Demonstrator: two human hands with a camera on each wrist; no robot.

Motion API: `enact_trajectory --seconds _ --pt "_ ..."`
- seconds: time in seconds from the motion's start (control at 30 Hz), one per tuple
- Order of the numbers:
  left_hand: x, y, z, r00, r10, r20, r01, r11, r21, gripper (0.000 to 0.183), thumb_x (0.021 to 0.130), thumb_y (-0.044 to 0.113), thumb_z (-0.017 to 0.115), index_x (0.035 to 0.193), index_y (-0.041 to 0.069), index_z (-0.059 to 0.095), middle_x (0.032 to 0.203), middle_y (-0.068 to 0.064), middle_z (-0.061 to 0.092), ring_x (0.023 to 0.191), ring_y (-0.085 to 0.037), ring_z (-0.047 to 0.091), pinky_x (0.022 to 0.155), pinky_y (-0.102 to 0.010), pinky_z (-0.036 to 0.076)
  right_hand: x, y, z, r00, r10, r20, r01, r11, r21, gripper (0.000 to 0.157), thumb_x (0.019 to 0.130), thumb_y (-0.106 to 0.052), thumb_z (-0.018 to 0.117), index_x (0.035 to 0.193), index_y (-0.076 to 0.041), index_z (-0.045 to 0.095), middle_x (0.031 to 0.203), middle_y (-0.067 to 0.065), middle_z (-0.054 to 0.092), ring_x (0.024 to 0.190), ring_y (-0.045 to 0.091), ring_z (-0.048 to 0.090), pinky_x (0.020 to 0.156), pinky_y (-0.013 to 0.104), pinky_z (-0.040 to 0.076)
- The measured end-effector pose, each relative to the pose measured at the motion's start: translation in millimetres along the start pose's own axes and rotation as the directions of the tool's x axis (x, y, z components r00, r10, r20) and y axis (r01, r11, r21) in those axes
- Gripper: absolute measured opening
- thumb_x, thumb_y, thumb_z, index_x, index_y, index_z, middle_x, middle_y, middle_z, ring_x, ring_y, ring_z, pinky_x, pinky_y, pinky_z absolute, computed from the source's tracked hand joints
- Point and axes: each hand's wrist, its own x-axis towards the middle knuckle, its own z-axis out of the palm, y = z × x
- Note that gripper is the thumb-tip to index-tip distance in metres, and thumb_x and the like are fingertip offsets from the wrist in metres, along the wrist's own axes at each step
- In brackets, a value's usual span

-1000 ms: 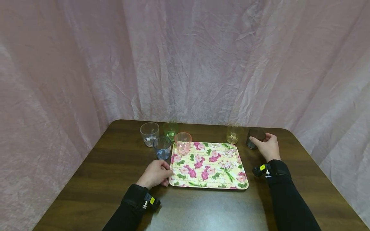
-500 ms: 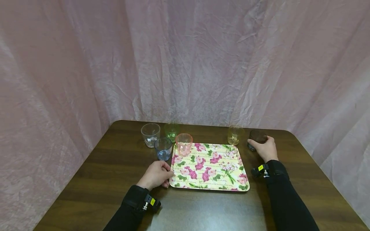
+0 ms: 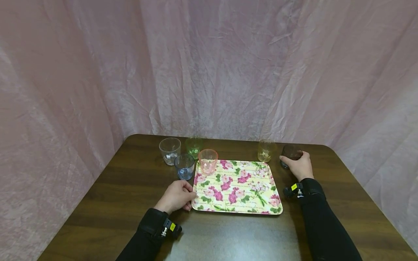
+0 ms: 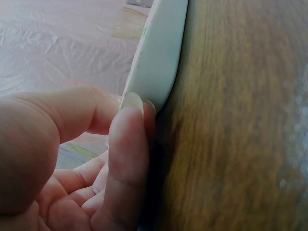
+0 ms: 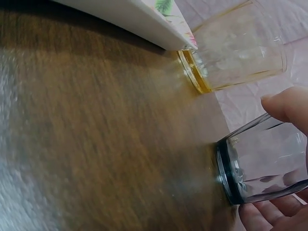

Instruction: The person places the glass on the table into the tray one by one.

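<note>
A floral tray (image 3: 235, 186) lies flat on the table with a pink glass (image 3: 208, 163) upright at its back left corner. At the tray's left edge, my left hand (image 3: 176, 197) pinches the rim; the left wrist view brings the fingertips (image 4: 131, 115) right up against its pale side wall (image 4: 159, 57). Off to the right, my right hand (image 3: 299, 166) grips a dark grey glass (image 3: 289, 154), thumb on one side and fingers curled round the other. In the right wrist view that glass (image 5: 269, 168) stands upright, its dark base at the tabletop.
A yellow glass (image 3: 265, 150) stands just behind the tray's back right corner. Left of the tray are a blue glass (image 3: 184, 168), a clear glass (image 3: 170, 152) and a green glass (image 3: 194, 146). A pink curtain (image 3: 209, 72) hangs behind the wooden table (image 3: 107, 203).
My right hand has shifted slightly left and settled further round the dark grey glass. The left hand stays at the tray's edge, and the other glasses keep their places.
</note>
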Motion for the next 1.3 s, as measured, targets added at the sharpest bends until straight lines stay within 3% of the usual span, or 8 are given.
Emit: enact_trajectory --seconds 0.53,1.0,1.3 --pt "1.0 2.3 2.5 1.000 0.020 0.001 -0.020 1.000 -0.014 0.013 0.089 0.004 0.069 0.094 -0.001 0.059 0.063 -0.009 0.064 0.047 -0.018 0.062 0.043 -0.028 0.056 -2 1 -5.4 1.000 -0.007 0.000 0.007 1.000 0.006 0.100 0.089 -0.052 0.069 0.150 0.006 0.015 0.139 0.032 0.033 0.125 0.045 0.035 0.102 0.058 0.036" --pt "3.3 5.6 0.3 1.000 0.004 -0.014 -0.004 1.000 -0.001 0.012 0.090 0.005 0.070 0.094 -0.001 0.060 0.064 -0.010 0.065 0.048 -0.018 0.062 0.043 -0.027 0.056 -5 -18 -19.6 0.999 -0.037 -0.018 0.038 0.998 0.050 0.102 0.087 -0.053 0.071 0.150 0.004 0.015 0.143 0.031 0.030 0.127 0.044 0.034 0.102 0.059 0.036" --pt "1.2 1.4 1.2 1.000 0.010 -0.002 -0.010 1.000 -0.019 0.012 0.091 0.005 0.069 0.094 -0.001 0.059 0.064 -0.011 0.065 0.048 -0.019 0.062 0.044 -0.029 0.057 -11 -32 -25.4 0.994 -0.107 -0.001 0.107 0.993 0.058 0.103 0.088 -0.053 0.070 0.151 0.004 0.012 0.143 0.030 0.030 0.125 0.044 0.036 0.100 0.060 0.038"
